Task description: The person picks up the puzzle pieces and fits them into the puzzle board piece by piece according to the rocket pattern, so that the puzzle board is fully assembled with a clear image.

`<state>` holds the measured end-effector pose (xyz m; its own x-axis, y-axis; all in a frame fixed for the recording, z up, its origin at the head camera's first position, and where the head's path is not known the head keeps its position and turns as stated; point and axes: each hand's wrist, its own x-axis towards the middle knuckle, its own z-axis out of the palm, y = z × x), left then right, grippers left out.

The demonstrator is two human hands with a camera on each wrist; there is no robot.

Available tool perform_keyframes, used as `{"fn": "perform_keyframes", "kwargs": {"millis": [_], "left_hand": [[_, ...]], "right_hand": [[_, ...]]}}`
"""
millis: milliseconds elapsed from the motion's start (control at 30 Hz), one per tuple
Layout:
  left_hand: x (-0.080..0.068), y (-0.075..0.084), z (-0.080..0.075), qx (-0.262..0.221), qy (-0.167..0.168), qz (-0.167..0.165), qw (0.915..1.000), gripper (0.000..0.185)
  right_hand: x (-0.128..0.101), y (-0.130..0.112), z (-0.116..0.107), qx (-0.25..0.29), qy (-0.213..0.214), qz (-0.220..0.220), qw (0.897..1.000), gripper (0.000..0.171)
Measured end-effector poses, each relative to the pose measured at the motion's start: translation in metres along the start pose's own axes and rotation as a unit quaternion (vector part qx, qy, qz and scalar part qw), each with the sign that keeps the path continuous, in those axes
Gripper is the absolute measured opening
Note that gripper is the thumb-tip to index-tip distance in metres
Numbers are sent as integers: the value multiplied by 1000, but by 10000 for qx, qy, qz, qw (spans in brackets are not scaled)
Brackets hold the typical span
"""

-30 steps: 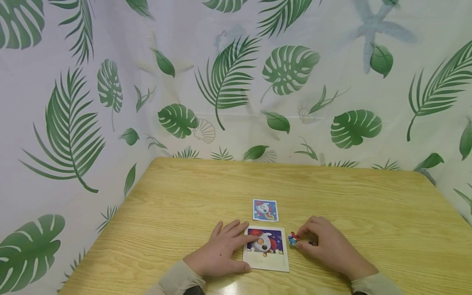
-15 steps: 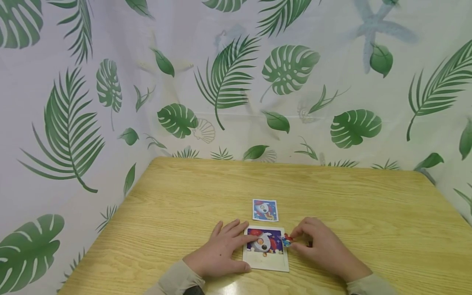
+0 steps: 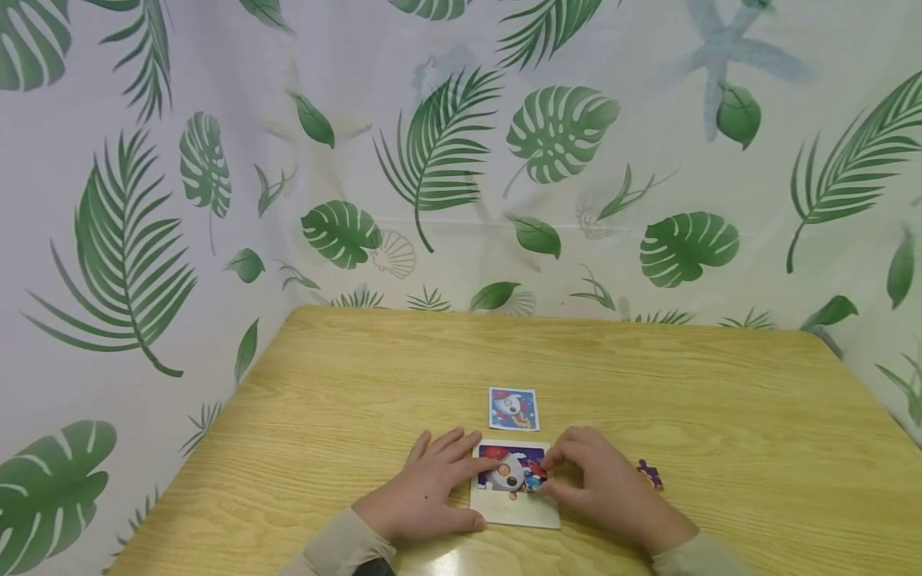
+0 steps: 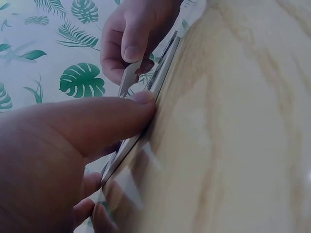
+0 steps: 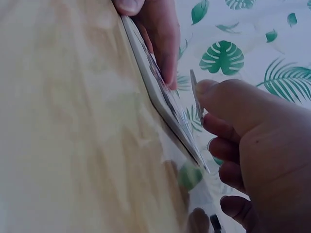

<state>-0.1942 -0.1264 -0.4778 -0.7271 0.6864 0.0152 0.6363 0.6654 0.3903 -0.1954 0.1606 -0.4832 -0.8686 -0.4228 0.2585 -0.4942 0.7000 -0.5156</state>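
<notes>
My left hand [image 3: 428, 488] rests with fingers spread at the left side of a square puzzle board [image 3: 515, 510], its index finger on the picture of a white rocket-like figure. The board's upper part carries joined pieces on purple, while its lower part is bare. Between thumb and fingers, my right hand [image 3: 601, 484] pinches a red and blue jigsaw piece [image 3: 534, 478] over the right part of the picture. In the right wrist view this jigsaw piece [image 5: 195, 92] appears edge-on and raised off the board [image 5: 158, 99].
Right of the right hand lies a purple and orange jigsaw piece [image 3: 649, 474]. A small picture card [image 3: 514, 410] lies just behind the board. The wooden table [image 3: 374, 360] reaches back to a leaf-patterned cloth [image 3: 461, 264].
My right hand has carried the red and blue jigsaw piece left, from beside the board to over it. The purple piece has come into sight behind that hand. My left hand stays put.
</notes>
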Motion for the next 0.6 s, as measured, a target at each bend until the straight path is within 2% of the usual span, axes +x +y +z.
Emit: {"fn": "perform_keyframes", "kwargs": {"millis": [433,600], "left_hand": [[-2,0,0,-13,71,29,10000,69],[-2,1,0,-22,69,36,10000,69]], "right_hand": [[6,-39,22,-454,-253,-489,9974,18],[9,-53,29,-708,-197,-687,9949,20]]}}
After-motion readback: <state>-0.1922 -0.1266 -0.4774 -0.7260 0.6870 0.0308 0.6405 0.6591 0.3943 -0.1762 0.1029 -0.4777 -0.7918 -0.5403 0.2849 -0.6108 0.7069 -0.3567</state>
